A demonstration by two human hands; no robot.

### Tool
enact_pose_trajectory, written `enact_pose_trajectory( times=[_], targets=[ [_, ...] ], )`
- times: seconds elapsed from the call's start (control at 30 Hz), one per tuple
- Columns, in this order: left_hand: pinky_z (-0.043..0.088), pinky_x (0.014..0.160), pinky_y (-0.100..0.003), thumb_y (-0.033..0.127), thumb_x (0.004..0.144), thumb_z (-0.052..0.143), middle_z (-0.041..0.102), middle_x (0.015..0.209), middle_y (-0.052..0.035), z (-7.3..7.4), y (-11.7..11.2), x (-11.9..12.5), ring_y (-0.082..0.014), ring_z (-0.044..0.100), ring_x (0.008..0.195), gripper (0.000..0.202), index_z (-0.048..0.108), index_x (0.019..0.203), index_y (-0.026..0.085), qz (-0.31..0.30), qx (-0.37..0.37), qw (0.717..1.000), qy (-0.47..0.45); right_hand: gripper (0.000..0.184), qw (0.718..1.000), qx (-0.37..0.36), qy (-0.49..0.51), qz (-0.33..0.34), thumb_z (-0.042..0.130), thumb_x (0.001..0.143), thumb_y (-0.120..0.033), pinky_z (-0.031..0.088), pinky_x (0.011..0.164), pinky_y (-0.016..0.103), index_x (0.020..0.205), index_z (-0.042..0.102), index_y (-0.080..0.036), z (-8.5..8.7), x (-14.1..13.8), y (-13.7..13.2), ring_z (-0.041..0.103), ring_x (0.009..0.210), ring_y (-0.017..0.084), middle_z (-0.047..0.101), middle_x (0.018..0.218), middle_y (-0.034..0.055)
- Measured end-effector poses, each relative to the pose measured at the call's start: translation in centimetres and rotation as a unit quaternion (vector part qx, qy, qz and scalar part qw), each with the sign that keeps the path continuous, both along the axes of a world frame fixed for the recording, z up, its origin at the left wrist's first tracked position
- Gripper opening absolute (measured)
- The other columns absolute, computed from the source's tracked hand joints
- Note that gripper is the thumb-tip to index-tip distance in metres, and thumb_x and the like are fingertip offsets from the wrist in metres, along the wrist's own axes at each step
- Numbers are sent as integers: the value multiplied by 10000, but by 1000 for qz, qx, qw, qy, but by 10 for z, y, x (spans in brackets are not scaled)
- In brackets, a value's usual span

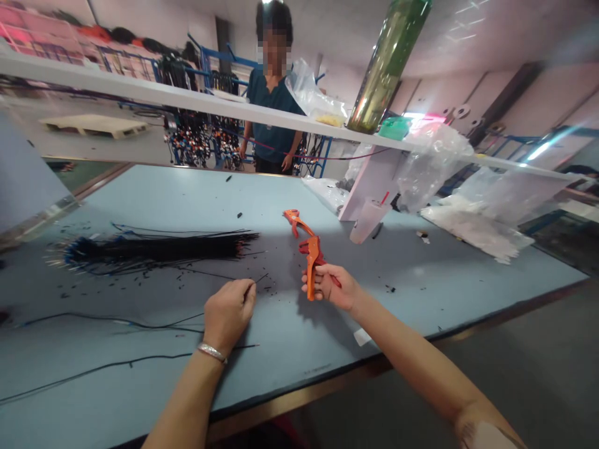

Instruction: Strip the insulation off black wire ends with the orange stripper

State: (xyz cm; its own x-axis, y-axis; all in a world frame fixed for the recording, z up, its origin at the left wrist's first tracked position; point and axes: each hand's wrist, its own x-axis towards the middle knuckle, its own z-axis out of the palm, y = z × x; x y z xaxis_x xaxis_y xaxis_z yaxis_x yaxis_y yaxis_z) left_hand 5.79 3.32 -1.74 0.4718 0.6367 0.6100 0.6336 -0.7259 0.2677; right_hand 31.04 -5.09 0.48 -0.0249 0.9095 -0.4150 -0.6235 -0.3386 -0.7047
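My left hand (pixel 229 315) is closed in a pinch on a thin black wire (pixel 262 278), whose short end sticks out past the fingertips to the right. Wrapped around the orange handles of a wire stripper (pixel 312 252) is my right hand (pixel 336 285), with the tool's red jaw end pointing away from me. A second orange tool (pixel 294 218), similar in look, lies on the table just beyond it. To the left rests a thick bundle of black wires (pixel 173 249) with pale and blue tips. Loose black wires (pixel 135 360) run along the table near my left forearm.
A white shelf (pixel 187 100) spans the far side of the blue-grey table (pixel 290 368), bearing a green-gold roll (pixel 388 68). Below it stand a white cup (pixel 367 221) and clear plastic bags (pixel 482 218). A person (pixel 271 118) stands beyond. Small black scraps dot the tabletop.
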Motion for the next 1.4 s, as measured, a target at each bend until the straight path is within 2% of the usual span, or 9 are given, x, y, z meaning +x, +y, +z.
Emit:
enact_pose_trajectory(
  times=[0.13,0.27,0.5,0.63,0.73,0.87,1.03,1.23,1.4],
  targets=[
    [426,644,-257,276,913,486,726,813,-16,-2,1,-3,-163,652,737,221,691,875,202,-4,19,1000,-5,229,1000,-10,9,-3,427,844,-193,442,460,250,876,627,-86,-1,-5,-4,691,682,228,704,788,136],
    [425,639,-249,279,916,493,716,803,-5,-3,1,-7,-154,650,734,213,690,882,206,2,15,1000,-17,206,999,-12,9,-29,442,855,-209,476,496,258,860,614,-96,-1,0,13,684,700,222,690,770,132],
    [408,608,-242,275,907,500,718,787,-5,-4,5,-4,-142,645,698,208,690,855,213,12,19,999,-37,155,997,-35,-40,-58,472,850,-213,382,359,202,912,568,-107,8,26,108,659,618,224,650,680,122],
    [414,618,-238,257,904,501,718,778,-17,-6,8,-4,-139,644,682,204,692,860,201,11,29,998,-47,105,994,9,-66,-86,490,855,-229,423,419,190,901,548,-154,20,29,141,650,596,178,625,616,51],
    [415,620,-235,245,902,507,720,784,-16,-5,7,-3,-137,645,685,194,689,855,197,11,31,998,-53,119,995,30,-77,-50,496,841,-230,451,467,222,870,576,-147,19,16,126,659,619,183,660,661,70],
    [414,624,-233,247,897,512,716,778,-13,-2,4,-1,-135,637,684,192,689,847,195,4,12,998,-69,142,996,41,-78,23,579,763,-217,511,599,310,869,623,-133,7,-12,69,680,676,219,698,760,94],
    [432,651,-216,299,893,504,714,809,-14,7,-3,-1,-123,622,690,218,689,845,195,-6,-105,983,-148,294,982,137,-87,95,652,716,-232,509,725,325,996,645,-141,6,-37,10,684,770,219,697,868,68],
    [444,607,-201,363,850,530,654,662,5,21,-5,-9,-116,576,607,249,686,788,179,-15,-218,946,-240,431,959,197,-22,203,652,713,-290,510,735,348,1102,619,-107,-2,-45,-9,672,792,226,661,915,86],
    [435,587,-198,413,850,538,613,616,18,25,-6,-15,-116,561,598,285,689,796,177,20,-254,926,-279,423,958,198,-28,206,654,721,-277,514,668,330,1102,607,-100,-15,-48,-16,650,778,216,641,923,96]
  ],
)
